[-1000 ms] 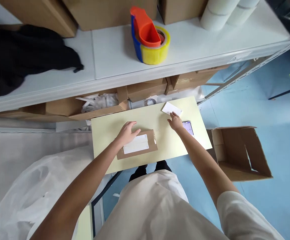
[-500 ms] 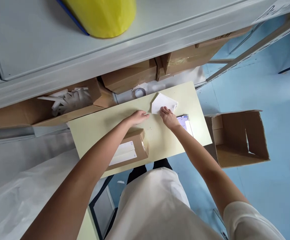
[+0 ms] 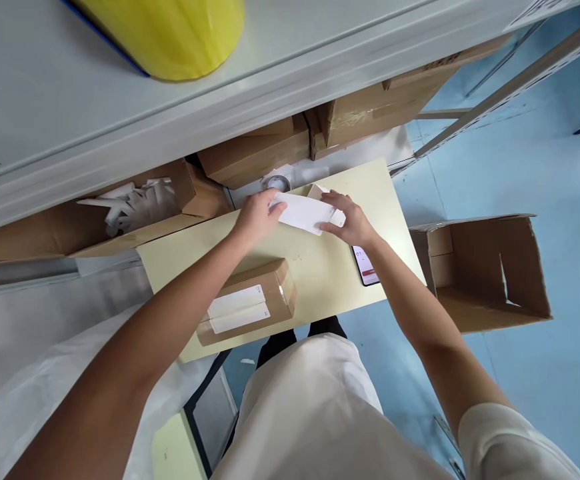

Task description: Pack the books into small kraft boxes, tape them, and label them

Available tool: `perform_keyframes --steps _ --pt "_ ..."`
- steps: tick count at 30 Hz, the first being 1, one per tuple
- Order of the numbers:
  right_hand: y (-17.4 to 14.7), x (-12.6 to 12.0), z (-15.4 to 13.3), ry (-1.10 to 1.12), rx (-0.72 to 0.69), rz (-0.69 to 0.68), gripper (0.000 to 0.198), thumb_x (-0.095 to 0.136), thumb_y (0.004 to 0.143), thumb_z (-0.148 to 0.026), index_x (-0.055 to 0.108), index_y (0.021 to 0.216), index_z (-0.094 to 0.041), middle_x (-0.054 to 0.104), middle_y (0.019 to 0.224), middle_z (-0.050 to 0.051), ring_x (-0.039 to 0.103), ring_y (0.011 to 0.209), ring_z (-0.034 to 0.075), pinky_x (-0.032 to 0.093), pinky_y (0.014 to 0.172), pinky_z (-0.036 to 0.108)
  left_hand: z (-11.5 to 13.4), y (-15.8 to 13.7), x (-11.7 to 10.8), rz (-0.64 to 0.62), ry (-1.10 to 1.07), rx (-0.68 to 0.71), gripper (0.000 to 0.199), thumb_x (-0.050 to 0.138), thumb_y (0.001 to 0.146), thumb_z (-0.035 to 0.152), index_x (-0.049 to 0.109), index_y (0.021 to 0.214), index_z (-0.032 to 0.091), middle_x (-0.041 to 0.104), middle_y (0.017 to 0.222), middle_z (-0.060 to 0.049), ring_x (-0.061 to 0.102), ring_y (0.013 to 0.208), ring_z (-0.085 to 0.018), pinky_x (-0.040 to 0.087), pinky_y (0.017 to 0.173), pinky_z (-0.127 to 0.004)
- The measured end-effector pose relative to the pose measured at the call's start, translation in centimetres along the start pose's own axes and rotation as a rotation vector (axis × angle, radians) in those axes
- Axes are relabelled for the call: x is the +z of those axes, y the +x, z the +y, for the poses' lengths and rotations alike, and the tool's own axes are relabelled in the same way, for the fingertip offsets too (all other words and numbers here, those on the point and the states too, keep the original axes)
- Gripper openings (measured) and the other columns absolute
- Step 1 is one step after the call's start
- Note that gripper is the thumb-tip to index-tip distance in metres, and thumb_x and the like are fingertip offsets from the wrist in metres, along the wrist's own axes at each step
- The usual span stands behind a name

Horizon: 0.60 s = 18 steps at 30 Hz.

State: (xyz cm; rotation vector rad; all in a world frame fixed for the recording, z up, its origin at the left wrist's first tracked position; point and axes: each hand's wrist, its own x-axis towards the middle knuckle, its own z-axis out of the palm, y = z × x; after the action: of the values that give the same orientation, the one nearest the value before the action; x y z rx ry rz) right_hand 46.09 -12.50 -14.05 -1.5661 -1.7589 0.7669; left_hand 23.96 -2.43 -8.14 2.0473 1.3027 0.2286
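Note:
A white paper strip (image 3: 300,212) is stretched between my two hands over the cream table. My left hand (image 3: 260,217) pinches its left end, thumb on top. At the other end, my right hand (image 3: 349,220) has closed its thumb and fingers on the strip. More white paper (image 3: 316,192) lies partly hidden behind it, on the table. Nearer my body, below my left hand, rests a closed cardboard box (image 3: 283,287) bearing two white strips (image 3: 240,308) side by side. A phone (image 3: 365,267) with a lit screen is partly covered by my right forearm.
The narrow cream table (image 3: 320,287) stands before me. Beyond its far edge are a tape roll (image 3: 279,183) and cardboard boxes (image 3: 260,152), one holding white scraps (image 3: 140,203). A grey shelf (image 3: 290,60) carries a yellow object (image 3: 170,33). An open carton (image 3: 485,273) sits on the right.
My right hand has lifted a white paper strip from the pile and my left hand has moved up and taken its left end. More of the phone screen shows.

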Motion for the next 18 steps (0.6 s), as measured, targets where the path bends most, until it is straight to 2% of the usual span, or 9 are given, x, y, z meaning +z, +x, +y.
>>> perform_keyframes --steps 3,5,6,8,10,12,15,18 --pt "0.9 -0.6 0.3 0.051 -0.028 -0.124 0.044 0.047 0.085 -0.059 0.063 0.1 -0.021 0.064 0.114 0.011 0.052 0.118 0.03 0.024 0.105 0.058 0.7 -0.6 -2.0 0.102 0.117 0.029 0.028 0.053 0.082 0.029 0.058 0.107 0.018 0.065 0.1 -0.008 0.057 0.102 -0.024 0.042 0.092 -0.036" --pt "1.3 -0.6 0.0 0.038 -0.049 -0.167 0.042 0.043 0.088 -0.056 0.064 0.096 -0.021 0.066 0.109 0.011 0.054 0.116 0.029 0.022 0.105 0.057 1.8 -0.8 -2.3 0.136 0.201 0.104 0.043 0.056 0.081 0.029 0.05 0.123 0.02 0.055 0.124 -0.011 0.043 0.123 -0.029 0.03 0.104 -0.043" --pt "1.4 -0.6 -0.2 0.024 -0.063 -0.185 0.042 0.042 0.089 -0.056 0.064 0.096 -0.021 0.066 0.109 0.01 0.054 0.116 0.029 0.021 0.105 0.057 2.4 -0.9 -2.0 0.111 0.238 0.168 0.05 0.058 0.08 0.029 0.046 0.128 0.021 0.048 0.133 -0.011 0.033 0.131 -0.031 0.023 0.107 -0.046" --pt "1.5 -0.8 -0.7 -0.004 -0.099 -0.227 0.043 0.039 0.09 -0.055 0.064 0.096 -0.02 0.065 0.109 0.01 0.054 0.114 0.028 0.019 0.106 0.057 3.5 -0.6 -1.1 -0.03 0.288 0.307 0.051 0.059 0.08 0.031 0.046 0.129 0.024 0.041 0.141 -0.009 0.021 0.137 -0.032 0.011 0.109 -0.052" --pt "1.7 -1.1 -1.1 -0.021 -0.133 -0.265 0.043 0.037 0.091 -0.055 0.064 0.094 -0.021 0.065 0.109 0.008 0.056 0.111 0.026 0.017 0.107 0.056 4.1 0.1 0.1 -0.195 0.299 0.396 0.037 0.055 0.084 0.03 0.055 0.121 0.026 0.048 0.134 -0.006 0.023 0.136 -0.032 0.004 0.108 -0.056" --pt "1.7 -1.5 -1.2 -0.019 -0.156 -0.287 0.043 0.037 0.091 -0.054 0.064 0.095 -0.021 0.065 0.11 0.007 0.057 0.109 0.024 0.015 0.108 0.055 4.2 0.9 1.1 -0.283 0.285 0.421 0.025 0.052 0.086 0.028 0.062 0.109 0.027 0.059 0.121 -0.004 0.031 0.131 -0.029 0.001 0.106 -0.058" --pt "1.5 -1.9 -1.1 0.015 -0.173 -0.285 0.043 0.038 0.091 -0.054 0.064 0.097 -0.021 0.065 0.109 0.006 0.057 0.107 0.023 0.014 0.108 0.055 4.0 1.6 1.7 -0.303 0.249 0.409 0.018 0.051 0.086 0.027 0.067 0.095 0.026 0.065 0.103 -0.003 0.04 0.122 -0.026 -0.002 0.106 -0.057" --pt "1.2 -2.0 -1.0 0.047 -0.172 -0.28 0.044 0.039 0.09 -0.055 0.065 0.096 -0.021 0.067 0.104 0.007 0.059 0.102 0.023 0.017 0.106 0.055 4.0 1.8 1.6 -0.332 0.222 0.393 0.017 0.052 0.085 0.029 0.068 0.092 0.024 0.065 0.092 -0.002 0.046 0.113 -0.025 0.0 0.105 -0.056"
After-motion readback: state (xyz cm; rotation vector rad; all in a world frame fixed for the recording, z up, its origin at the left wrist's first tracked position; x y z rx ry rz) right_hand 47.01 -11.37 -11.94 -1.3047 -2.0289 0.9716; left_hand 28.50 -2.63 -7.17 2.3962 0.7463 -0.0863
